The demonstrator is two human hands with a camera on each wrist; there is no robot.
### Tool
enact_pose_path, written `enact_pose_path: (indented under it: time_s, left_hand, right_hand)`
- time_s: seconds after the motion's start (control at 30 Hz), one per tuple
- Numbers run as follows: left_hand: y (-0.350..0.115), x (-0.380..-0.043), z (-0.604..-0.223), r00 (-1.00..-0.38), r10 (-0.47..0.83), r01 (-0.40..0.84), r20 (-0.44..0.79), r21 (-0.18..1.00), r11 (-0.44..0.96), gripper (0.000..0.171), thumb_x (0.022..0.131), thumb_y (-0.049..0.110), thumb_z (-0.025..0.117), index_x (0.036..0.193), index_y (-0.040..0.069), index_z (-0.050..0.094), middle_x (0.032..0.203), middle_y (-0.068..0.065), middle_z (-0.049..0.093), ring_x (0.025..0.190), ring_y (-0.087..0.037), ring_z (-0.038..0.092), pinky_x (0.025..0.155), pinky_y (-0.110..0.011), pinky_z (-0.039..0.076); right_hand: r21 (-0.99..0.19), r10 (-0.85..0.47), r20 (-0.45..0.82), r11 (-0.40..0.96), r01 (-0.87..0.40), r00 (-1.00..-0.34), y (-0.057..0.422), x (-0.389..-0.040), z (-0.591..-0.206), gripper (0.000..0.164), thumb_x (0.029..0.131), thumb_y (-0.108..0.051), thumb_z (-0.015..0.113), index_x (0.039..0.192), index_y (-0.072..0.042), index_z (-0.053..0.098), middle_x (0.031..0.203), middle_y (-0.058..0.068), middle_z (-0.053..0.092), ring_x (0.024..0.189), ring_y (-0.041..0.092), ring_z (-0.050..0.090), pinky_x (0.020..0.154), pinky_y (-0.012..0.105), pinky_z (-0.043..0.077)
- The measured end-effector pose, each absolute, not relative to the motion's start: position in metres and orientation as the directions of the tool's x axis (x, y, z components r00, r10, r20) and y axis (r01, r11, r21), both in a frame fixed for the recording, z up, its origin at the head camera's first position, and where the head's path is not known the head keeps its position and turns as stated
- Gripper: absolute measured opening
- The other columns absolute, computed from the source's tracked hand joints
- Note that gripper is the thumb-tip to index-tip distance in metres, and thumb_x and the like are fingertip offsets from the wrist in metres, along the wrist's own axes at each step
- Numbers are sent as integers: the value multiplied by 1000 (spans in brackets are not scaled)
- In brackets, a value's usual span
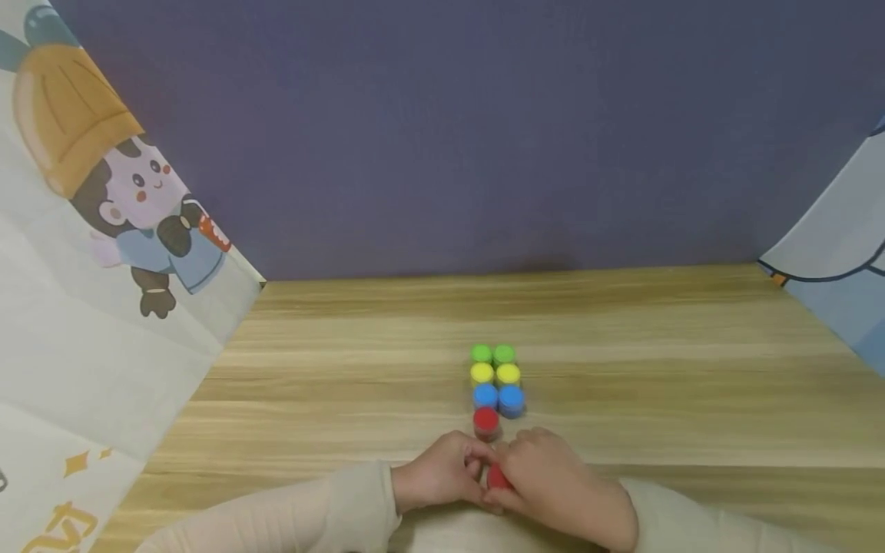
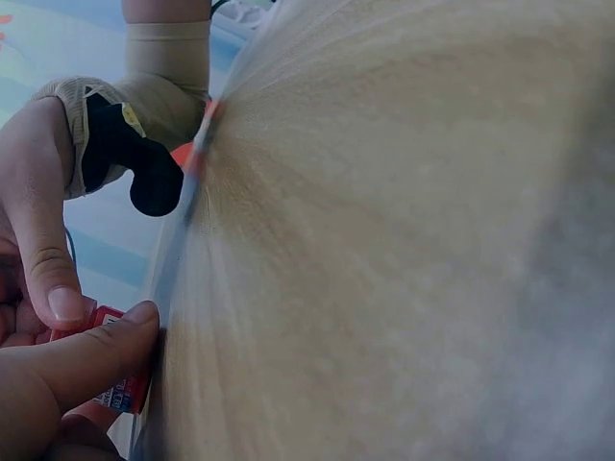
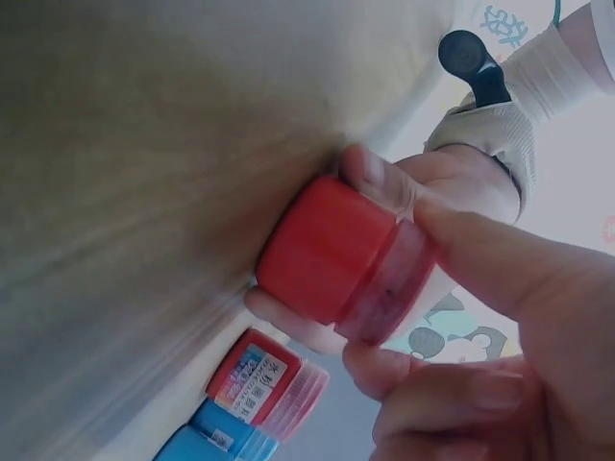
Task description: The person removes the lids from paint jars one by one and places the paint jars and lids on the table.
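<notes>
Nearest, both hands meet around one red jar (image 3: 327,250), low over the bench (image 1: 346,346); whether its base touches the wood I cannot tell. The left hand (image 1: 442,472), coming in from 8 o'clock, has its fingers curled round the jar's body, seemingly to keep it steady. The right hand (image 1: 553,476), from 4 o'clock, pinches the see-through lid (image 3: 389,288) between thumb and fingers, a hold that would suit turning or pressing it while the other hand resists. The jar looks roughly upright, lid uppermost.

Just beyond, near 12 o'clock from the gripped jar, a second red jar (image 1: 486,422) stands alone in its row, with a bare spot at its 3 o'clock. Farther out come two blue jars (image 1: 485,397), then two yellow jars (image 1: 482,375), then two green jars (image 1: 504,355), all upright and packed close, apparently paired by colour in two columns.

Past the bench's far edge, at 12 o'clock, rises a dark wall (image 1: 484,138); a cartoon sheet (image 1: 138,369) hangs toward 10 o'clock.
</notes>
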State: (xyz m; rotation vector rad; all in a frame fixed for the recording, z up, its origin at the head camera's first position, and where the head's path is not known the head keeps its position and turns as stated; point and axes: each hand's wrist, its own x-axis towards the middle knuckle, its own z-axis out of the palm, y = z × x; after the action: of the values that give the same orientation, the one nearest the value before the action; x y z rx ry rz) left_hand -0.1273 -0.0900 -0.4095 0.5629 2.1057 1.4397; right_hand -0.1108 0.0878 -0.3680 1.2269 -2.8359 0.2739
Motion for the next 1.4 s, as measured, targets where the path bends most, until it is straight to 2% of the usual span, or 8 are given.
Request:
enact_pose_path:
  time_s: [0.43,0.63,0.77,0.93,1.03,1.13,1.23,1.4]
  left_hand:
    - [-91,-127,-409,-777,595,29,-203,934,356,39,65,-2,82,100,10,73,45,4,38,40,-3,31,40,-16,21]
    - [-91,-128,-409,-767,609,32,-199,937,347,36,65,0,83,98,9,73,45,5,38,41,-2,30,40,-16,21]
    - [-91,-129,-409,-766,612,27,-199,940,340,31,65,0,82,93,9,73,45,5,38,42,-2,31,41,-16,21]
    - [-91,-129,-409,-764,610,6,-211,943,333,29,65,-2,82,90,9,72,46,5,38,42,-2,31,41,-16,21]
    - [-90,-129,-408,-767,606,9,-211,941,338,29,65,-1,82,90,9,72,45,6,38,41,-2,30,40,-16,21]
    - [-89,-130,-406,-772,606,38,-191,938,343,31,65,-1,82,93,9,72,45,7,37,41,-1,30,40,-15,21]
    - [-89,-130,-406,-778,603,58,-179,934,352,35,66,0,83,98,10,73,45,7,36,41,-1,29,41,-15,22]
    - [-88,-127,-408,-783,589,35,-198,932,360,33,65,0,83,96,9,73,45,6,36,41,-2,29,42,-14,23]
  right_hand:
    - [-224,-801,83,565,-794,-593,90,-121,-362,28,71,-35,78,81,-17,58,62,-14,39,58,2,34,54,19,32]
    - [-270,-829,1,539,-798,-560,93,-125,-356,34,68,-20,82,96,-16,62,74,-15,50,71,2,45,67,22,43]
    - [-273,-864,20,480,-834,-504,97,-127,-354,33,67,-11,82,92,-19,61,78,-16,55,75,1,48,72,21,44]
    - [-214,-891,65,428,-878,-450,100,-129,-353,29,74,-22,79,97,-20,61,80,-17,56,76,1,45,71,20,42]
    - [-167,-875,105,454,-875,-473,101,-125,-355,40,81,-38,72,113,-16,63,93,-12,59,85,5,49,78,25,45]
    - [-132,-821,163,532,-836,-548,97,-119,-357,44,85,-45,64,113,-11,64,92,-10,58,83,7,49,78,28,46]
    - [-82,-754,209,621,-780,-623,91,-112,-360,34,87,-47,60,88,-14,64,70,-12,47,67,6,42,65,25,42]
    - [-22,-694,190,704,-709,-695,88,-103,-365,42,86,-55,57,65,-18,53,55,-12,34,55,7,33,54,23,31]
